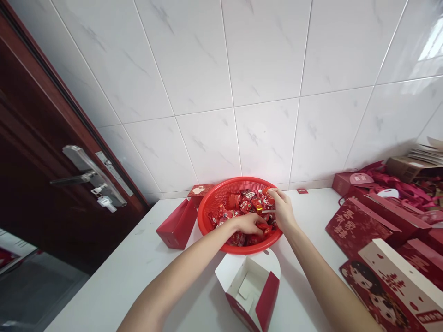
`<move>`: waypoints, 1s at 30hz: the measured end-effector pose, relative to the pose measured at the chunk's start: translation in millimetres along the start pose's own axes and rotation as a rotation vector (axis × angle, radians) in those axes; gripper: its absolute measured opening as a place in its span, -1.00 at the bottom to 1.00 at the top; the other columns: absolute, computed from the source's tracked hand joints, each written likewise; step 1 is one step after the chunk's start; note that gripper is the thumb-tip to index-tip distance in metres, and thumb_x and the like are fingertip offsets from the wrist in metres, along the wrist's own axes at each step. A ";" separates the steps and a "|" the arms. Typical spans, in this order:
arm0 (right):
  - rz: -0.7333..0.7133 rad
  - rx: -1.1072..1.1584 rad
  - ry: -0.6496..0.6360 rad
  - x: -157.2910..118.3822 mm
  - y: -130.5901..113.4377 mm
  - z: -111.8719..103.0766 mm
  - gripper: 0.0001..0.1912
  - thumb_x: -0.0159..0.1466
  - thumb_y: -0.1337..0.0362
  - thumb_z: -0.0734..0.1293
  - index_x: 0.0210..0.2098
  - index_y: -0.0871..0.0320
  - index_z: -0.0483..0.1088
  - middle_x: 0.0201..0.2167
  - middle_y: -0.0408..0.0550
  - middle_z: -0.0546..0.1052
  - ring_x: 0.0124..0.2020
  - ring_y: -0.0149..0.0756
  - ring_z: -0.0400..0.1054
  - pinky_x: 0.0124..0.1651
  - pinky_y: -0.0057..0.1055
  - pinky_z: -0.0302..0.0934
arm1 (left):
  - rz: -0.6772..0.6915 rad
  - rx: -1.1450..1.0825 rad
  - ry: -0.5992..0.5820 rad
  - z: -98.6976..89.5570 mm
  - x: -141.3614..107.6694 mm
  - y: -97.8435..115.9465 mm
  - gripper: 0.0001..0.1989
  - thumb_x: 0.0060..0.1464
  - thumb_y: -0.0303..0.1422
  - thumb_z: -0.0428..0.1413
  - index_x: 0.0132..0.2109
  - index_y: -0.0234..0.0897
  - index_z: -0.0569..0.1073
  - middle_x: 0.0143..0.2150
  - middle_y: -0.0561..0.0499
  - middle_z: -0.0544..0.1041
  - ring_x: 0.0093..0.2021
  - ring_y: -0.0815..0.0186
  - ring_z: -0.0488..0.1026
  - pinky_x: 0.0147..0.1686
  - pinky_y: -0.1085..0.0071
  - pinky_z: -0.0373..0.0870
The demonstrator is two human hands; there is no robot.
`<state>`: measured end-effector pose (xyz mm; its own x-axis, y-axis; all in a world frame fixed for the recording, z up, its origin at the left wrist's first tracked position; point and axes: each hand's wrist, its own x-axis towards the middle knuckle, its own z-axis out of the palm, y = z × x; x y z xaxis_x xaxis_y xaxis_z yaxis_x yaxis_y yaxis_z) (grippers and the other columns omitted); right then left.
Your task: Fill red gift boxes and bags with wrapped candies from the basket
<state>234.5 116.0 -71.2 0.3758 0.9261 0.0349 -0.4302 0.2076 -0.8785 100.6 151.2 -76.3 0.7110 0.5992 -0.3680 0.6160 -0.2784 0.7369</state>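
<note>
A red plastic basket (216, 193) holds many red-wrapped sweets (245, 204). My left hand (249, 224) reaches into its right part, fingers curled down around a red wrapped piece. At the basket's right edge, my right hand (281, 206) pinches a red and white wrapped sweet between thumb and fingers. In front of the basket stands an open box (254, 295), white inside and red outside, with its flaps spread. Nothing shows inside it apart from its white folded bottom.
A red box (178, 224) and a smaller patterned box (200, 193) stand left of the basket. Several red gift boxes (360, 223) crowd the right of the white table (138, 263). A tiled wall is behind, a dark door (41, 161) at left.
</note>
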 end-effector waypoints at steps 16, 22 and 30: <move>-0.034 0.062 0.013 1.4 0.2 -2.1 -0.75 -0.04 0.08 0.50 -0.53 0.08 0.43 -0.54 -0.21 0.48 -0.47 -0.33 0.29 -0.37 -0.37 0.22 | 0.117 -0.457 0.474 -29.4 -13.2 -4.5 -0.86 -0.15 -0.45 0.22 -0.33 -0.32 0.56 -0.36 -0.02 0.59 -0.30 0.23 0.53 -0.20 0.31 0.47; -0.002 0.049 0.007 -0.3 -0.6 -0.9 -0.74 -0.03 0.06 0.49 -0.50 0.07 0.43 -0.54 -0.19 0.51 -0.47 -0.28 0.34 -0.41 -0.35 0.24 | 0.230 -0.477 0.580 -31.3 -15.7 -5.8 -0.78 -0.14 -0.32 0.31 -0.33 -0.31 0.49 -0.25 -0.01 0.58 -0.15 0.24 0.51 -0.02 0.31 0.41; -0.007 0.015 0.006 -2.3 -0.4 -1.4 -0.74 -0.05 0.04 0.49 -0.51 0.06 0.45 -0.47 -0.16 0.54 -0.40 -0.24 0.37 -0.37 -0.34 0.27 | 0.267 -0.382 0.697 -31.5 -19.3 -9.4 -0.56 -0.11 -0.49 0.31 -0.01 -0.26 0.52 0.13 -0.08 0.54 0.18 0.17 0.43 0.23 0.27 0.29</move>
<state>234.9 113.3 -71.6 0.3840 0.9225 0.0383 -0.4398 0.2193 -0.8709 70.4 166.0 -58.3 0.3672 0.9109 0.1882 0.2103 -0.2784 0.9372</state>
